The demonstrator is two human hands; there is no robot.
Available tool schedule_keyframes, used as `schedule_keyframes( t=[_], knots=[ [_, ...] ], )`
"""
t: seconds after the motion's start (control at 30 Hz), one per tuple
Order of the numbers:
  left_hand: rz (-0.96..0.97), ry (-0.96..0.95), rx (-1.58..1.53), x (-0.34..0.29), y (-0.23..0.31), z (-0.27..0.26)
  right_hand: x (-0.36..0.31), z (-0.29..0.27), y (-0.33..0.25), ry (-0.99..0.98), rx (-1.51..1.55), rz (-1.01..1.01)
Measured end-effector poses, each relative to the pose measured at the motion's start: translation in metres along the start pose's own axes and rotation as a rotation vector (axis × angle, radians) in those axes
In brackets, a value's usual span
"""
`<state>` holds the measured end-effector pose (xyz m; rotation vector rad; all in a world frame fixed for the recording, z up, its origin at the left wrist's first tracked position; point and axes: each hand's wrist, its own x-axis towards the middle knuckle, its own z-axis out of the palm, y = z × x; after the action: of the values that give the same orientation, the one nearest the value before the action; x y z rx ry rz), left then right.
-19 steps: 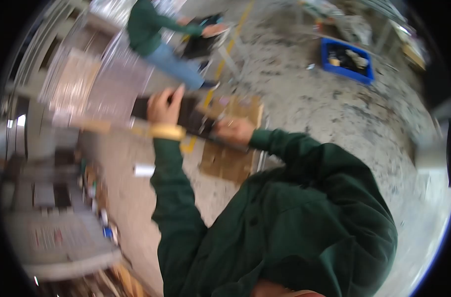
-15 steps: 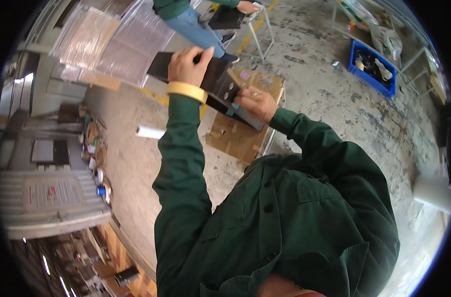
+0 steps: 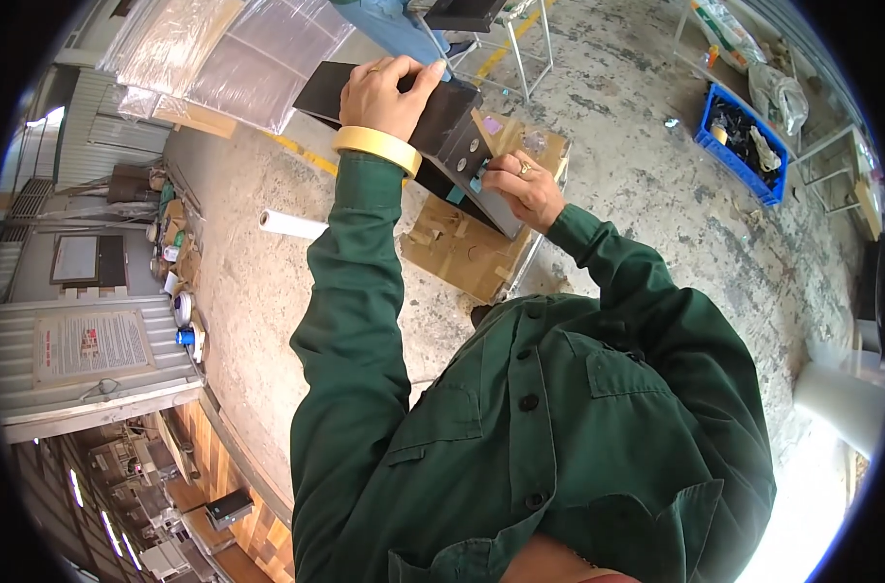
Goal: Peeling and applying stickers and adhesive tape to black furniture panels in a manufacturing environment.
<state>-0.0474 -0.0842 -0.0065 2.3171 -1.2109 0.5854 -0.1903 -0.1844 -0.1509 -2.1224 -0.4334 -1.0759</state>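
A long black box-like casing [image 3: 459,154] with round holes in its side stands tilted in front of me. My left hand [image 3: 389,100] is closed over its upper edge, thumb toward the right. Around my left wrist sits a pale yellow ring, like a roll of masking tape [image 3: 376,149]. My right hand [image 3: 523,190] is at the casing's right side, fingers pinched together at a small piece of teal tape [image 3: 477,181]. Another teal patch [image 3: 455,195] shows on the casing's lower edge. Beneath the casing is a brown cardboard-covered stand [image 3: 452,251].
A white roll [image 3: 292,224] lies left of the stand. Plastic-wrapped stacks [image 3: 258,68] stand at far left. A co-worker's jeans-clad leg [image 3: 389,27] shows beyond, beside a metal-legged stand [image 3: 535,53]. A blue crate [image 3: 739,146] sits on the floor at right.
My right hand has turned from a fist-like pose to a pinch, and teal tape now shows at its fingertips. My left hand keeps its hold. The co-worker's upper body has left the view.
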Motion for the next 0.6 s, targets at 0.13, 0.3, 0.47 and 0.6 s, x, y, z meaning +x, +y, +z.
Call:
schedule_keyframes(
  t=[0.13, 0.3, 0.47, 0.6],
  knots=[
    [0.005, 0.007, -0.005, 0.001, 0.0, -0.001, -0.003, 0.0, -0.003, 0.016, -0.003, 0.021],
    [0.018, 0.022, -0.01, 0.002, -0.003, -0.001, -0.013, -0.002, -0.002, -0.003, -0.027, 0.075],
    [0.018, 0.019, -0.013, 0.003, -0.003, 0.0, -0.033, -0.009, 0.001, -0.052, -0.041, 0.136],
    [0.003, 0.015, -0.024, 0.002, -0.002, 0.0, -0.051, -0.018, 0.002, -0.013, -0.015, 0.248]
  ],
)
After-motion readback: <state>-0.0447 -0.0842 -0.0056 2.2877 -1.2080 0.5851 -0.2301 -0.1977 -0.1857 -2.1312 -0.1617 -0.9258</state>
